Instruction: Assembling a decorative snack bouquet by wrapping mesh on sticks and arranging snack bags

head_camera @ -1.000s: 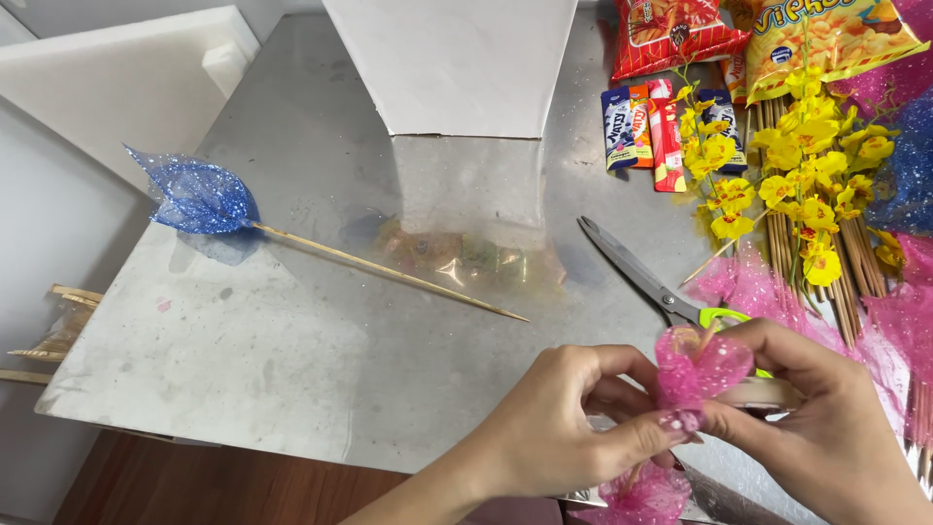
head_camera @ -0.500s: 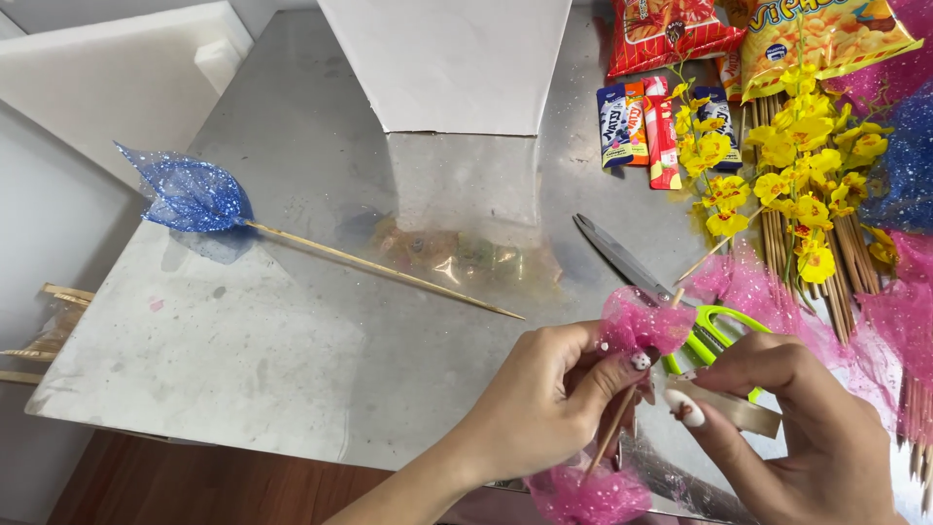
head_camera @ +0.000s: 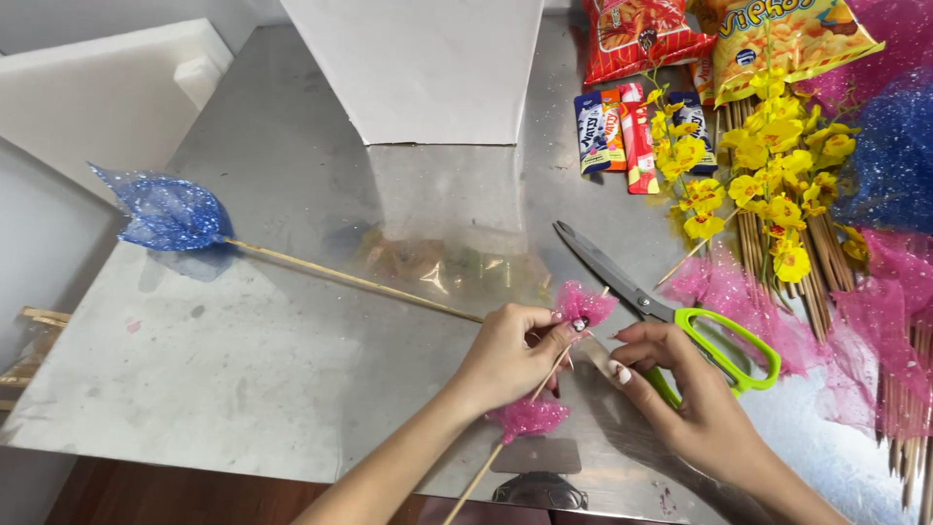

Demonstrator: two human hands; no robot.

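A thin wooden stick (head_camera: 530,403) is being pinched by the left hand (head_camera: 510,355), fingers closed around it; a tuft of pink glitter mesh (head_camera: 583,303) is being held at the stick's upper end, against the fingertips, and a second pink tuft (head_camera: 528,418) is being carried just below the palm. Just right of that grip, a pale strip, probably tape (head_camera: 601,355), is being held between thumb and forefinger of the right hand (head_camera: 685,394), fingers closed on it.

Directly behind the right hand, green-handled scissors (head_camera: 671,311) are lying on the metal table (head_camera: 292,369). Left of the grip, well apart, a blue mesh leaf on a stick (head_camera: 170,212) is lying. Beyond the scissors, yellow artificial flowers (head_camera: 753,170) and bundled sticks (head_camera: 826,248) are lying. Farther back, narrow blue and red sachets (head_camera: 622,131), a red snack bag (head_camera: 637,34) and a yellow snack bag (head_camera: 787,39) are being kept beside a white box (head_camera: 423,63).
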